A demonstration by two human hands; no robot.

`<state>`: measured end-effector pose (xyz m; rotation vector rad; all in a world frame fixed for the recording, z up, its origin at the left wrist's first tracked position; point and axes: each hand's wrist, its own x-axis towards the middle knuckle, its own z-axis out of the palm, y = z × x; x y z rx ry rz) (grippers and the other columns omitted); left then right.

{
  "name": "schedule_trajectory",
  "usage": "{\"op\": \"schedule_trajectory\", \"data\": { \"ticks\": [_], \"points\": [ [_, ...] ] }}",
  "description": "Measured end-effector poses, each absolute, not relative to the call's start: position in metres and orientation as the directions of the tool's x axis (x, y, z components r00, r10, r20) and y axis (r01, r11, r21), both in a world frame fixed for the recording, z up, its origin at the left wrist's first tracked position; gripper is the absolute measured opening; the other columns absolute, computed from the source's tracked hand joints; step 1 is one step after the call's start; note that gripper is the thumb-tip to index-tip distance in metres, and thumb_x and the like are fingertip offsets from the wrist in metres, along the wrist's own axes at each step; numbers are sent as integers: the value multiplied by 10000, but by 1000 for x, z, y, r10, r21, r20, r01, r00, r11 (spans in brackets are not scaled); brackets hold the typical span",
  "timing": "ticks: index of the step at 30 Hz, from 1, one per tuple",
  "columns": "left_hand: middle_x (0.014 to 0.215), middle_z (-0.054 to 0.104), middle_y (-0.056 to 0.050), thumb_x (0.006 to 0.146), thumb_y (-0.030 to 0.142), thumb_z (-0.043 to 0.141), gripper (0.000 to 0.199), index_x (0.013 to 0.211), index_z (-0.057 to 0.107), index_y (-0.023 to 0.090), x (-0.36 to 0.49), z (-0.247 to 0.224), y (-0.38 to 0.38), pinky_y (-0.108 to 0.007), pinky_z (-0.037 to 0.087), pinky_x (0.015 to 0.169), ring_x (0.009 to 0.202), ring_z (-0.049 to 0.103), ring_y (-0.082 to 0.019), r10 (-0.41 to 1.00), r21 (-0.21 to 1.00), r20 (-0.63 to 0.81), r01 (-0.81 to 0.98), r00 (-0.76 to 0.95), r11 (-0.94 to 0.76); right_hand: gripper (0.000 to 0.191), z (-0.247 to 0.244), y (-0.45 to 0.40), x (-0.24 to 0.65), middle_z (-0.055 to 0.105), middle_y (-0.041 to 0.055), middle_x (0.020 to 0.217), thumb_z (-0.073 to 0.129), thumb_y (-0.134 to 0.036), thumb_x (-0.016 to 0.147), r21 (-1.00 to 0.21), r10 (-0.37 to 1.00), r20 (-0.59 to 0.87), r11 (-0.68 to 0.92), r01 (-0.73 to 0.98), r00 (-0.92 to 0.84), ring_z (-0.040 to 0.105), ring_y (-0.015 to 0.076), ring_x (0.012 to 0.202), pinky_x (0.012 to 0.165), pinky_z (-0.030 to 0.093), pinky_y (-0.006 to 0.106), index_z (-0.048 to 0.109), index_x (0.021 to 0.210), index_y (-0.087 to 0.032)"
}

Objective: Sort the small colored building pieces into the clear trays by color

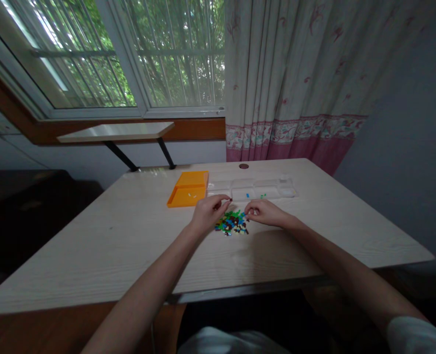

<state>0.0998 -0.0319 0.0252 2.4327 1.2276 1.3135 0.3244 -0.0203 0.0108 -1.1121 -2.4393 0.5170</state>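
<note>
Two bare hands at mid-frame, apart from each other, working over the table [129, 246]. Left hand [207, 212]: thumb and fingertip pinched on a dark piece [231, 199], lifted at the near edge of the tray. Right hand [264, 212]: fingers curled at the right edge of the pile [232, 223]; cannot tell whether they grip anything. Pile lies between and just below the hands, pieces mixed: green, blue, brown, pale.

Clear tray [220, 188] just beyond, divided; blue bits [247, 195] and green bits [263, 195] show in it, apart. Orange box [179, 198] left of tray, open, a few white bits [189, 195] inside.

Step in hand, by my reading: picking single pieces out and parting them by colour. Next move seems to call for a clean release of the dark piece, clear of the blue and green.

Farther out: window [181, 54] upper left, curtain [277, 64] upper right.
</note>
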Motion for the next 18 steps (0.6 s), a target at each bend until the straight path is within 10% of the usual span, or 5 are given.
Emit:
{"op": "schedule_trajectory", "data": {
  "ticks": [18],
  "points": [
    [598, 592, -11, 773, 399, 519, 292, 950, 641, 201, 77, 10, 3, -206, 274, 489, 539, 508, -127, 901, 500, 427, 850, -76, -165, 141, 12, -23, 323, 600, 28, 760, 561, -258, 770, -447, 767, 214, 627, 638, -605, 530, 117, 683, 627, 364, 209, 630, 841, -158]
  ]
}}
